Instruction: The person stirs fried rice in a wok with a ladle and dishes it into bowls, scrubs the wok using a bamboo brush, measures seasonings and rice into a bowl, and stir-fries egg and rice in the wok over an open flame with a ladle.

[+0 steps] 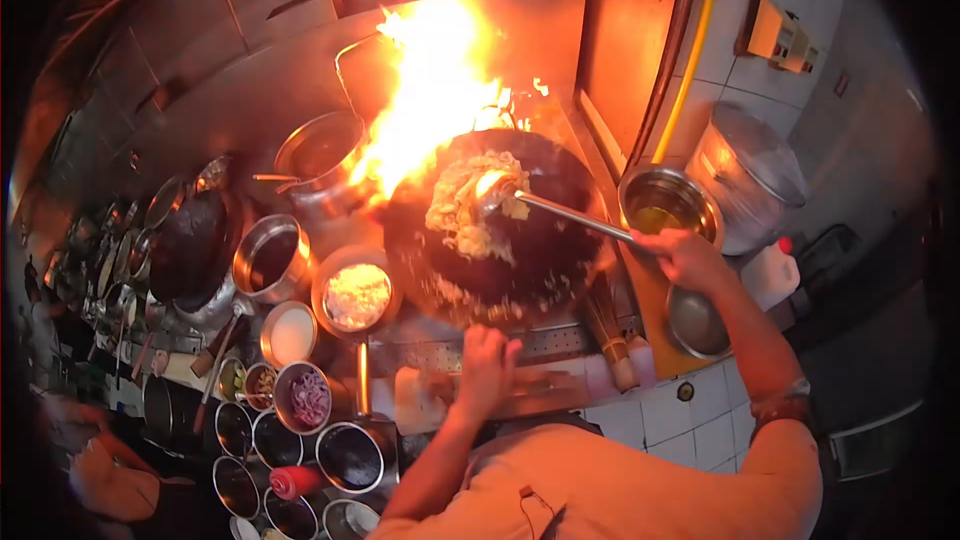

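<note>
A large dark wok sits over the stove, with tall flames rising behind its far left side. Pale noodle-like food is bunched in its middle, and loose bits lie toward the near rim. My right hand is closed around the handle of a long metal ladle, whose bowl is among the food. At the near edge of the wok, my left hand is closed with curled fingers and appears to grip the wok there; its exact hold is partly hidden.
A handled pan of pale food, a bowl of sliced purple onion and several metal pots crowd the left. To the right are a pot of yellowish liquid, a white jug and a bamboo brush. Another person's arm shows lower left.
</note>
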Tool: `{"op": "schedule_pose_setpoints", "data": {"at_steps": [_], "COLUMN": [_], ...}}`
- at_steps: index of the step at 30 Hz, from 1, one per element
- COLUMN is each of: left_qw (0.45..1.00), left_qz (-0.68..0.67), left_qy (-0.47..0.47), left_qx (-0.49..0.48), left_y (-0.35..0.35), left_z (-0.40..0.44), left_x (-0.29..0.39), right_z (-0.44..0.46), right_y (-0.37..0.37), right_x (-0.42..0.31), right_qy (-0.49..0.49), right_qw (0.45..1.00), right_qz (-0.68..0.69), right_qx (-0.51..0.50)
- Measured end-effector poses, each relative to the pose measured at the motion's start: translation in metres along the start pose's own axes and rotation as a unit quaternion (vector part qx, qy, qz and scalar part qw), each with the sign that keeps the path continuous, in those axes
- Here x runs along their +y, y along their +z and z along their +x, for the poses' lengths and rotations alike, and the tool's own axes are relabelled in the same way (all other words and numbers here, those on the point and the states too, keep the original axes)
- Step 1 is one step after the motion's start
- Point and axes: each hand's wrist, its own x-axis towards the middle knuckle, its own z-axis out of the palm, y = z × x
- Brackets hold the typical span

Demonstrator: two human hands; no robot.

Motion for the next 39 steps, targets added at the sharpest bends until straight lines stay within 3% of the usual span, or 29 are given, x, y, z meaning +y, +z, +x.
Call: {"op": "schedule_pose_setpoints", "data": {"at_steps": [2, 3, 4, 7, 12, 14, 16, 18, 20, 22, 23, 24, 26, 30, 32, 33, 34, 36, 37, 39], "left_qw": [0.999, 1.0, 1.0, 0.999, 1.0, 0.994, 0.979, 0.919, 0.884, 0.865, 0.842, 0.819, 0.745, 0.732, 0.687, 0.676, 0.68, 0.745, 0.768, 0.773], "left_qz": [-0.002, -0.004, 0.015, 0.03, 0.011, 0.034, 0.058, 0.076, 0.212, 0.251, 0.287, 0.085, -0.129, -0.183, -0.235, -0.252, -0.249, -0.151, -0.132, -0.171], "left_qy": [-0.002, 0.015, 0.002, 0.003, -0.008, -0.045, -0.118, -0.342, -0.385, -0.419, -0.451, -0.56, -0.609, -0.605, -0.634, -0.63, -0.626, -0.61, -0.595, -0.562], "left_qx": [-0.047, -0.013, -0.002, -0.024, -0.02, 0.098, 0.155, 0.181, 0.159, 0.114, 0.069, 0.095, 0.239, 0.254, 0.266, 0.288, 0.288, 0.221, 0.197, 0.241], "left_y": [-0.021, -0.02, -0.017, -0.001, 0.003, -0.021, -0.052, -0.094, -0.114, -0.123, -0.119, -0.126, -0.118, -0.116, -0.115, -0.111, -0.117, -0.126, -0.132, -0.141], "left_z": [-0.006, 0.011, 0.026, 0.049, 0.049, 0.043, 0.02, 0.003, -0.018, -0.032, -0.032, -0.022, -0.018, -0.021, -0.016, -0.024, -0.022, -0.016, -0.019, -0.018], "left_x": [0.025, 0.026, 0.024, 0.001, -0.007, -0.011, -0.072, -0.11, -0.174, -0.239, -0.256, -0.25, -0.257, -0.274, -0.285, -0.312, -0.308, -0.284, -0.279, -0.239], "right_z": [-0.014, -0.022, -0.023, -0.023, 0.024, 0.023, 0.004, -0.012, -0.009, 0.004, 0.008, 0.007, -0.011, -0.02, 0.005, 0.007, 0.001, -0.011, -0.015, -0.002], "right_y": [0.002, 0.0, -0.003, 0.02, 0.076, 0.079, 0.067, 0.044, 0.044, 0.046, 0.065, 0.067, 0.049, 0.062, 0.084, 0.071, 0.059, 0.044, 0.048, 0.062], "right_x": [0.003, -0.003, -0.013, -0.055, -0.068, -0.066, -0.071, -0.064, -0.066, -0.073, -0.069, -0.07, -0.062, -0.044, -0.047, -0.057, -0.061, -0.052, -0.046, -0.043], "right_qy": [0.0, 0.072, 0.144, 0.258, 0.273, 0.257, 0.212, 0.227, 0.251, 0.183, 0.162, 0.2, 0.201, 0.188, 0.189, 0.216, 0.215, 0.262, 0.278, 0.277], "right_qw": [1.0, 0.991, 0.968, 0.843, 0.83, 0.824, 0.848, 0.852, 0.854, 0.942, 0.952, 0.934, 0.902, 0.929, 0.935, 0.905, 0.904, 0.855, 0.857, 0.869], "right_qz": [0.015, 0.104, 0.189, 0.468, 0.481, 0.497, 0.473, 0.449, 0.421, 0.265, 0.252, 0.279, 0.355, 0.308, 0.296, 0.356, 0.361, 0.433, 0.423, 0.407], "right_qx": [0.01, -0.038, -0.08, -0.06, -0.068, -0.084, -0.107, -0.148, -0.177, -0.093, -0.059, -0.097, -0.139, -0.08, -0.042, -0.081, -0.077, -0.117, -0.1, -0.048]}}
